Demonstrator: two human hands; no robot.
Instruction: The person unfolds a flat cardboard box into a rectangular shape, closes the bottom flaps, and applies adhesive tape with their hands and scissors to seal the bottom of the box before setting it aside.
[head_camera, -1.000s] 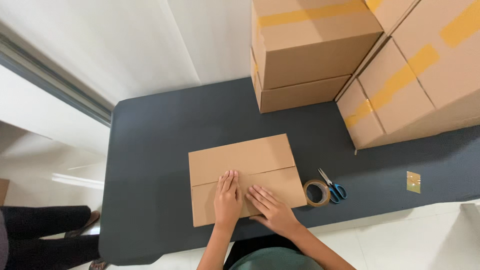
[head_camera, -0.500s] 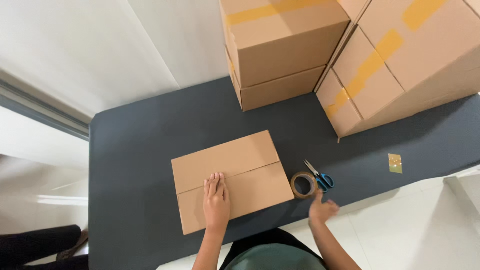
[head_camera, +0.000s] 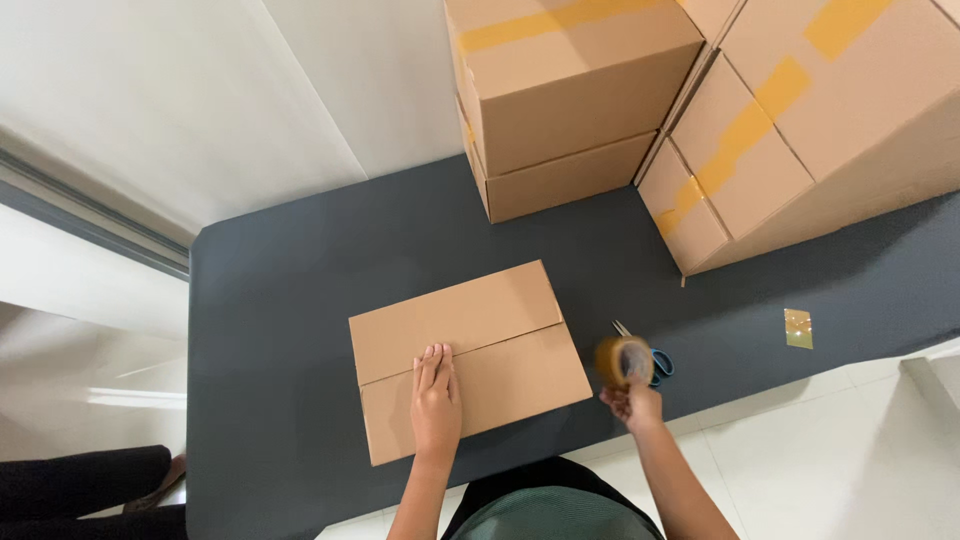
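Lifted off the table (head_camera: 300, 300) since half a second ago, the tape roll (head_camera: 622, 360) now sits blurred in the right hand (head_camera: 632, 402), fingers closed on it, above the scissors (head_camera: 655, 362). Left hand (head_camera: 436, 398) lies flat, fingers together, on the cardboard box (head_camera: 470, 350) near the table's near edge.

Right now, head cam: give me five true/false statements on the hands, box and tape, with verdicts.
1. The left hand lies flat on the box, at the seam between its flaps. True.
2. The right hand rests on the box. False: it is off the box's right side, holding the tape roll.
3. The tape roll lies on the table. False: it is lifted in the right hand, blurred.
4. Scissors with blue handles lie behind the tape roll. True.
5. The box's flaps stand open. False: they are folded shut.
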